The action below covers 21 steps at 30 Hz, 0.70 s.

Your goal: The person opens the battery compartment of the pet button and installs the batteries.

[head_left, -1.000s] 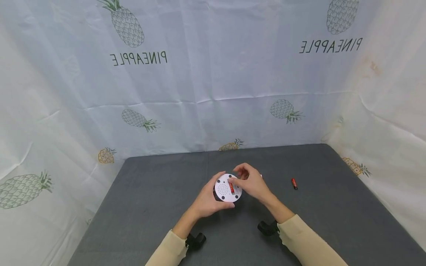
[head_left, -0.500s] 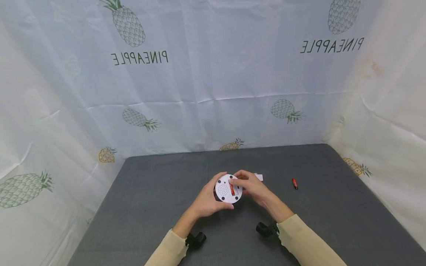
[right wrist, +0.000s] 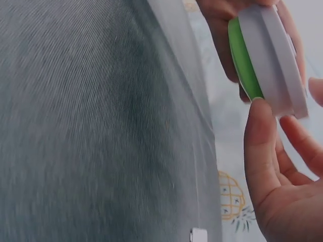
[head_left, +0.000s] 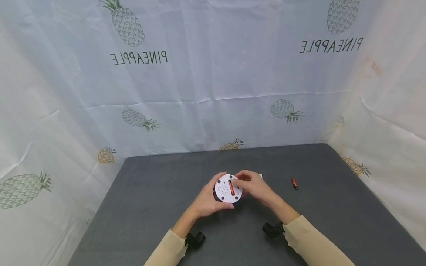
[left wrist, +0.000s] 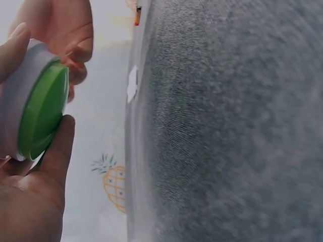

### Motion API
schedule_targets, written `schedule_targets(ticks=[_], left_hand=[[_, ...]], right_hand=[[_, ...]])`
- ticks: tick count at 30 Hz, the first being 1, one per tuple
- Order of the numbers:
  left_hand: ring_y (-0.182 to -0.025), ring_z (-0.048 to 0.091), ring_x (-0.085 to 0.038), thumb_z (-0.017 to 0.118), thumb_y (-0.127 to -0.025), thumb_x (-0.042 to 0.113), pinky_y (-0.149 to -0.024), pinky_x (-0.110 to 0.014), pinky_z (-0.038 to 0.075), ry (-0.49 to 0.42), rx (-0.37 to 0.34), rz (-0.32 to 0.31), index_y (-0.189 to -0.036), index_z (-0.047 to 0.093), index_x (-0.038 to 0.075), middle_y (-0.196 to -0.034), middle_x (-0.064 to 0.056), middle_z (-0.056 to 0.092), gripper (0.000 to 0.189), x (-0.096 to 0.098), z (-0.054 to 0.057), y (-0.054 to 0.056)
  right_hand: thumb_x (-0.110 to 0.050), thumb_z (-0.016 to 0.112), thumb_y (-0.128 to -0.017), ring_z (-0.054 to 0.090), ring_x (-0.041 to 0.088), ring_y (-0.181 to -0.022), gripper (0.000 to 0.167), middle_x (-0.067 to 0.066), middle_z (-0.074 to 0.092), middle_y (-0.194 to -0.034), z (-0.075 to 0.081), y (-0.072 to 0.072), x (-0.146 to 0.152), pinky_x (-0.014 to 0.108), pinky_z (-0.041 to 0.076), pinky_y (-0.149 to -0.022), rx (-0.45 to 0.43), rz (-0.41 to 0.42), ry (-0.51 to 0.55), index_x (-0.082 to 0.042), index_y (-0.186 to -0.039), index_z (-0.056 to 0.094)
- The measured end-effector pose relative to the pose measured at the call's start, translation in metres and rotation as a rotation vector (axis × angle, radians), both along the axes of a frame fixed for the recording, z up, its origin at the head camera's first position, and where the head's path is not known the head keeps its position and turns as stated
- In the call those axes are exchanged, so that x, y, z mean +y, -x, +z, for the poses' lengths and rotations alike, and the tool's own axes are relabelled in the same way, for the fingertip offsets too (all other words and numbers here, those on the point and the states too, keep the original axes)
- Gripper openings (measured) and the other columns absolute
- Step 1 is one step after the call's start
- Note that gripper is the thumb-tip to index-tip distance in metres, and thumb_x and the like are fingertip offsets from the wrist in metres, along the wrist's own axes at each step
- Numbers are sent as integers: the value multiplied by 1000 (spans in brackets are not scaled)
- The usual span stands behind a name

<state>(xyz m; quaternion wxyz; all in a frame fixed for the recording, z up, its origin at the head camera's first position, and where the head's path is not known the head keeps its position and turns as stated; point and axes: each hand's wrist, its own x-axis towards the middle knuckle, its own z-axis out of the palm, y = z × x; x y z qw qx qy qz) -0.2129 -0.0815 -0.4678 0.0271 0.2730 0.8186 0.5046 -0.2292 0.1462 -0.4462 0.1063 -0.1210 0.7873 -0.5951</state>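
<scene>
My left hand (head_left: 207, 197) grips a round white-and-green push-button device (head_left: 222, 189) by its sides, above the table. Its white underside, with speaker holes and dark feet, faces up in the head view. A red AAA-size battery (head_left: 232, 188) lies in the slot there. The green dome (left wrist: 48, 108) points away, seen in the left wrist view. My right hand (head_left: 255, 187) is at the device's right side, its thumb near the top end of the battery. In the right wrist view a fingertip (right wrist: 260, 108) touches the lower edge, while the thumb (right wrist: 316, 91) stands apart from the white base.
Another red battery (head_left: 294, 183) lies on the dark grey table (head_left: 159, 192) to the right. Just behind my right hand is a small white piece (right wrist: 200, 235), mostly hidden in the head view. A pineapple-print curtain (head_left: 213, 74) surrounds the table's back and sides.
My right thumb has shifted from over the battery's upper end to its right, baring more of the battery. The right fingers have lowered towards the device's edge; the left hand keeps its hold.
</scene>
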Motion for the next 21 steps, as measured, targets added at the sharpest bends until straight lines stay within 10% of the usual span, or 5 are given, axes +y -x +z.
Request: schedule_targets(ticks=[21], left_hand=[[-119, 54, -16, 94, -72, 23, -101, -46, 40, 0, -26, 23, -155, 36, 30, -138, 4, 54, 102, -2, -2, -1]], right_hand=[[-32, 70, -97, 65, 18, -98, 35, 3, 70, -110, -2, -6, 55, 43, 53, -86, 393, 46, -462, -5, -120, 70]])
